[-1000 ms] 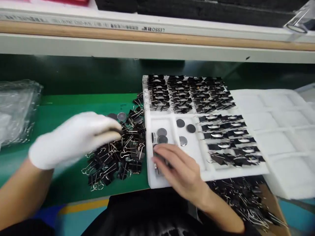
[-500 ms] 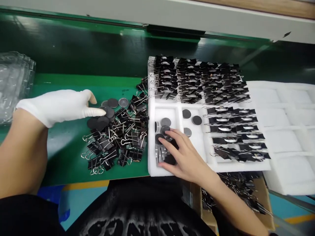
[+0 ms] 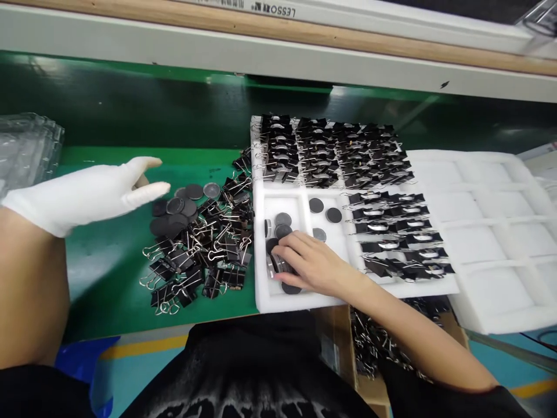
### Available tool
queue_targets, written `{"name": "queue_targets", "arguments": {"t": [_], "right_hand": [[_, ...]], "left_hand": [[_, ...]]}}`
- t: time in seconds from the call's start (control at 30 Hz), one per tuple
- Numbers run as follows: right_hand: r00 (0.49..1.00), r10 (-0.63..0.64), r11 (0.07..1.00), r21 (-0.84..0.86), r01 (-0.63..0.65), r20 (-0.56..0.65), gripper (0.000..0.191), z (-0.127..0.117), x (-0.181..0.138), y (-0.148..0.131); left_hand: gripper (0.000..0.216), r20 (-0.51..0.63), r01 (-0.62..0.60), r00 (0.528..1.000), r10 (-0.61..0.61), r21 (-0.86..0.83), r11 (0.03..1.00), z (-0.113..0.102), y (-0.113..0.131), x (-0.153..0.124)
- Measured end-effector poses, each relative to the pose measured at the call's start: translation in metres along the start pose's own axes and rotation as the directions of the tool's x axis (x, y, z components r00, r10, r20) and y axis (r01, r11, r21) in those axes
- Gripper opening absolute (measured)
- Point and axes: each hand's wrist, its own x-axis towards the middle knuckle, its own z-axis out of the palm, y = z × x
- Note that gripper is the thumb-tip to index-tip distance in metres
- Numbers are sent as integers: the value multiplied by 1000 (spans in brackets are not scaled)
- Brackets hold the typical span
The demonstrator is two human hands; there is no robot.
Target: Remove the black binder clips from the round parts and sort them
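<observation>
Clear plastic trays (image 3: 28, 151) sit at the upper left of the frame. Just right of them, the gloved left hand (image 3: 104, 194) has drawn back leftward from the loose discs (image 3: 178, 220); half a second ago a fingertip was at them. Its thumb and forefinger are now apart and nothing shows between them, so those discs seem to have been let go on the green desk (image 3: 113, 278). They mostly lie flat, being round, without a long axis. Next, left of centre, comes a heap of binder clips (image 3: 204, 249), handles pointing many ways.

In the foam tray (image 3: 261, 296) at centre, the bare right hand (image 3: 311, 264) remains over the lower-left compartment, fingers half curled onto the tray discs (image 3: 282, 219); whether it grips one I cannot tell. Several there stand on edge, rims upright in the frame. Right of it, clipped rows (image 3: 391, 226) run roughly left to right.
</observation>
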Motion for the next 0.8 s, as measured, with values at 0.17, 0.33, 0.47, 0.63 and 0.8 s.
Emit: {"name": "queue_targets", "arguments": {"t": [0.17, 0.33, 0.47, 0.63, 0.8], "right_hand": [[977, 200, 932, 322, -166, -75, 29, -23, 0, 17], [935, 284, 941, 248, -230, -212, 17, -50, 22, 24], [980, 75, 997, 41, -69, -184, 24, -49, 90, 1], [974, -224, 937, -268, 224, 28, 30, -7, 198, -20], [901, -422, 904, -21, 426, 105, 37, 36, 241, 3]], "left_hand": [[112, -198, -52, 980, 26, -130, 990, 16, -15, -12], [77, -480, -192, 877, -26, -398, 897, 59, -31, -16], [69, -633, -352, 757, -160, -603, 715, 93, -29, -3], [73, -590, -485, 803, 86, -563, 669, 107, -14, -2], [84, -523, -595, 775, 354, -415, 688, 100, -4, -17]]}}
